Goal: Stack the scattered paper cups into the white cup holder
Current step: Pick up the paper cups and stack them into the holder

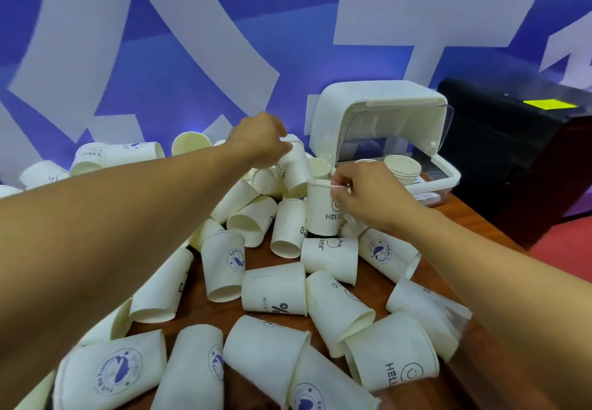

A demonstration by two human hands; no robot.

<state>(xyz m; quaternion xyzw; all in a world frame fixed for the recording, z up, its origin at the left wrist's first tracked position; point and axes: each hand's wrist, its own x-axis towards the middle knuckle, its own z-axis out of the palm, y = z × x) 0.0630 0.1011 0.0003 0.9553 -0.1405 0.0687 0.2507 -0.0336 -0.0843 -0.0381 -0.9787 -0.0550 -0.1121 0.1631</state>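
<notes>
- left arm stretched far over the pile; left hand [259, 140] curls its fingers round a raised cup [296, 169].
- right hand [368, 198] pinches the rim of an upright hello cup [320, 211], just in front of the cup holder [368, 105].
- holder sits far right on the table [480, 224], lid up, short stack [402, 167] inside.
- loose cups [275, 288] crowd the table to its near edge; a black box [512, 153] flanks the holder.

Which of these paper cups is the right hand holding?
The upright white paper cup printed with a smiley and HELL, pinched at its rim by the right hand. The left hand grips a second white cup farther back.
</notes>
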